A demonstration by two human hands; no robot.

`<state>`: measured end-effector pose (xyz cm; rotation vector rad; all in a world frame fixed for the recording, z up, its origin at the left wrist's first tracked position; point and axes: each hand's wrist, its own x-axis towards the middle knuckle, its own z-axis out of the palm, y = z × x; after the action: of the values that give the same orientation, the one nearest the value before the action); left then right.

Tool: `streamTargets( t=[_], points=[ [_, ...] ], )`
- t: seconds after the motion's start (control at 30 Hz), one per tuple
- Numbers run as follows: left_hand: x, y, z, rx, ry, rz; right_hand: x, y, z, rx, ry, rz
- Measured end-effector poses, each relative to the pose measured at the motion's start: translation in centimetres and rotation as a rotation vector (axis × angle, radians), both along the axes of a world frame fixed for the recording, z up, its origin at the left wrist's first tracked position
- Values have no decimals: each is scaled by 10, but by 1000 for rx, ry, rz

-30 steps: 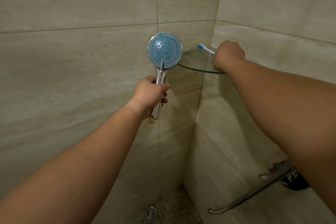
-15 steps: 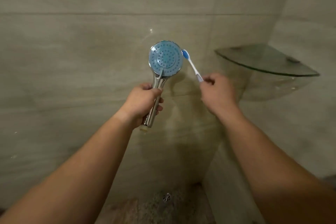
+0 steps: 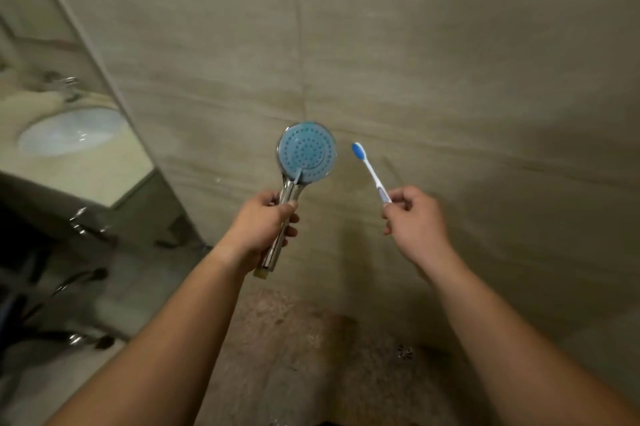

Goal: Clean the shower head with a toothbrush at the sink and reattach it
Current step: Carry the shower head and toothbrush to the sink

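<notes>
Now my left hand [image 3: 258,230] grips the shower head [image 3: 306,151] by its handle, face toward me, and my right hand [image 3: 414,219] pinches the toothbrush [image 3: 370,171] just beside it, not touching. I should carry both level to the sink [image 3: 71,131] at far left before scrubbing. The glass shelf has left view; the brush has drawn away from the head's rim.

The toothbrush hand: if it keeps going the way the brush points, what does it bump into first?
Probably the tiled wall. The right hand aims the toothbrush up and slightly left, passing beside the shower head, though depth is unclear.
</notes>
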<state>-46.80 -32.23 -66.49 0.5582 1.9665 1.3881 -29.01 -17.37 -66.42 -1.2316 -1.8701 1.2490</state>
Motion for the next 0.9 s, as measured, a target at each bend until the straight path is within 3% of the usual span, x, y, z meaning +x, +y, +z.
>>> streamTargets(
  t=[0.23,0.47,0.9],
  points=[
    [-34,-116,-63,-92,-101,331,-74,-62,-67,-160,-88,258],
    [-29,-186,-92,-82,-121,603,-133,-92,-96,-156,-113,582],
    [109,-260,-140,-138,-317,1221,-151,-75,-156,-176,-324,1041]
  ],
)
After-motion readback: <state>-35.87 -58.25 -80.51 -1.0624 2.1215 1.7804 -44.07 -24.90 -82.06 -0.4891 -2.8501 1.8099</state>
